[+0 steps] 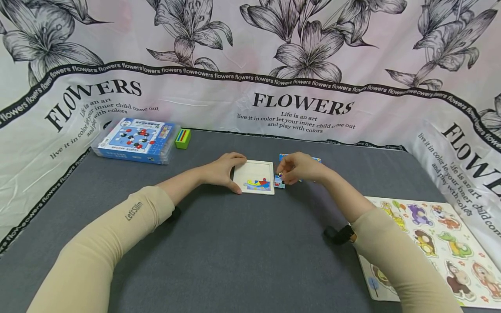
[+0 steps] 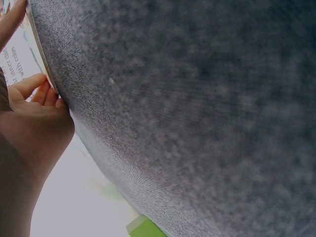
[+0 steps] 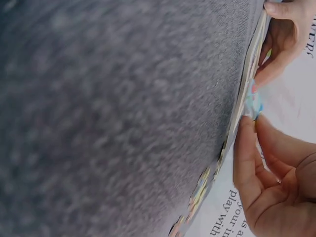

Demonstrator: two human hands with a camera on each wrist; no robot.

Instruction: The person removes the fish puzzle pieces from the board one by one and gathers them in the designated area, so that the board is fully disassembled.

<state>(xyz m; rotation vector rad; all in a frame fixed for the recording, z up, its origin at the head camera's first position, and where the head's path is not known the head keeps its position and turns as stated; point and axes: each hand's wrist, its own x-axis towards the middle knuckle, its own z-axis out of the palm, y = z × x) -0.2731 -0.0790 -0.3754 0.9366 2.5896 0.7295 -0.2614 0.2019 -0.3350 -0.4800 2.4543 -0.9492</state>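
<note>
A small white puzzle tray (image 1: 254,169) lies in the middle of the table, with a few joined, colourful puzzle pieces (image 1: 259,185) in its near right part. My left hand (image 1: 224,171) grips the tray's left side, thumb at the near corner and fingers at the far edge. Just right of the tray, my right hand (image 1: 300,168) pinches a small light-blue puzzle piece (image 3: 253,103) between thumb and fingertips. Beneath those fingers lies a loose piece (image 1: 279,182) beside the tray. More blue puzzle pieces (image 1: 287,156) show behind the right hand, partly hidden by it.
At the back left stands a boxed molecule model set (image 1: 135,141), with a small green box (image 1: 182,138) beside it. A large animal puzzle board (image 1: 438,243) lies at the right, partly under the right forearm. A flowered cloth (image 1: 297,117) hangs behind the table.
</note>
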